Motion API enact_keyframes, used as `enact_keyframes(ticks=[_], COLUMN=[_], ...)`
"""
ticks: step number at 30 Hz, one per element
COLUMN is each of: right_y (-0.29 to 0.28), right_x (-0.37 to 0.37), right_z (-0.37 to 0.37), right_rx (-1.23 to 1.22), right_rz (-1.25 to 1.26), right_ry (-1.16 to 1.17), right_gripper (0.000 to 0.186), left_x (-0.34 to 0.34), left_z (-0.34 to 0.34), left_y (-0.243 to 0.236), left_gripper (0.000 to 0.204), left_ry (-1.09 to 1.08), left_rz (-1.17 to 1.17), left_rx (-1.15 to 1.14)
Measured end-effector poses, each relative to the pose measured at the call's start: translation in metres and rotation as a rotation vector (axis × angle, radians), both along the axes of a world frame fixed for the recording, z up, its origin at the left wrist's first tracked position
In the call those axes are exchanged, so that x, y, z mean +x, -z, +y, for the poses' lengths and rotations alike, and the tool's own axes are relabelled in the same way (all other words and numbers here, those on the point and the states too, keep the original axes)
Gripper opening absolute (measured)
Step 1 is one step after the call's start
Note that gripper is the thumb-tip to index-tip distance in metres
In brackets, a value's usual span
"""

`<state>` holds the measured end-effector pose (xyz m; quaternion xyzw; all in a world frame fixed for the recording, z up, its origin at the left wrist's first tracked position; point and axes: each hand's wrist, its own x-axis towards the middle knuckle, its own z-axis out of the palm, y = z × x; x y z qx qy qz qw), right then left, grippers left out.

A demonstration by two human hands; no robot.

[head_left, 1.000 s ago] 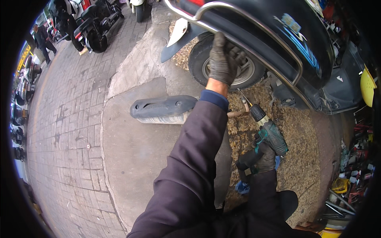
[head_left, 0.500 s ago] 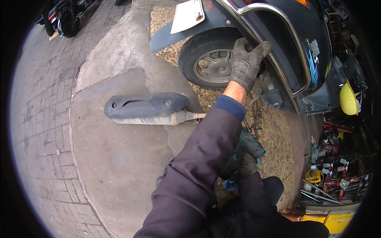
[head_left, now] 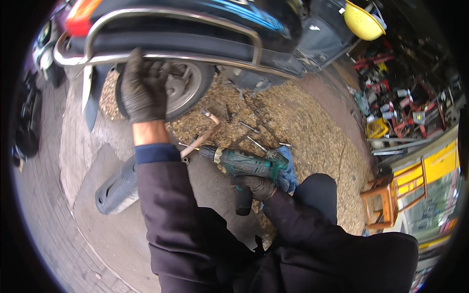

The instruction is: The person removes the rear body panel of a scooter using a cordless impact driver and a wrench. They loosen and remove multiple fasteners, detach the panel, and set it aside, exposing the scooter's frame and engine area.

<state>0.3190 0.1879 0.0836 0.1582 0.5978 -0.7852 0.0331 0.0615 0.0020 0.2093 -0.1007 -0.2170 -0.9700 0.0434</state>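
A dark scooter (head_left: 205, 41) with a curved chrome side rail (head_left: 195, 59) stands at the top. My left hand (head_left: 144, 95), in a worn grey glove, grips the lower bar of that rail, in front of the rear wheel (head_left: 198, 93). My right hand (head_left: 260, 187), also gloved, holds a green and black cordless drill (head_left: 246, 163) by its handle, its long thin bit pointing left. Below the wheel lies an exhaust muffler (head_left: 117, 188) with a black cover, partly hidden by my left sleeve. Its bent pipe (head_left: 207, 132) reaches toward the wheel.
Sockets and a ratchet-like tool (head_left: 256, 144) lie on the pebbled ground beside a blue cloth (head_left: 288, 168). A wooden stool (head_left: 386, 202) stands at right, below a heap of tools (head_left: 395, 107). A yellow helmet (head_left: 362, 22) sits on the scooter. Other vehicles are at far left.
My view has swung right, so the scooter lies across the top. My left hand stays at its chrome rail. The drill, mostly hidden behind my sleeve before, now shows fully in my right hand.
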Motion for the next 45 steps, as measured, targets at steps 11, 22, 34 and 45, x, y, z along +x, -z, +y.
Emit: enact_keyframes(ticks=[11, 22, 34, 45], right_y=[0.041, 0.047, 0.051, 0.049], right_x=[-0.005, 0.02, 0.033, 0.04], right_z=[0.02, 0.06, 0.114, 0.148], right_rx=[-0.53, -0.721, -0.835, -0.936], right_rz=[-0.09, -0.219, -0.13, -0.163], right_ry=[0.173, 0.422, 0.48, 0.507], right_gripper=[0.027, 0.023, 0.019, 0.027], left_x=[0.012, 0.011, 0.033, 0.037], left_z=[0.03, 0.213, 0.243, 0.319], left_y=[-0.017, 0.06, 0.04, 0.089], left_gripper=[0.042, 0.048, 0.06, 0.052], left_ry=[-0.143, 0.396, 0.098, 0.325], left_rz=[-0.106, 0.018, -0.089, -0.029], left_rx=[-0.063, -0.135, -0.183, -0.34])
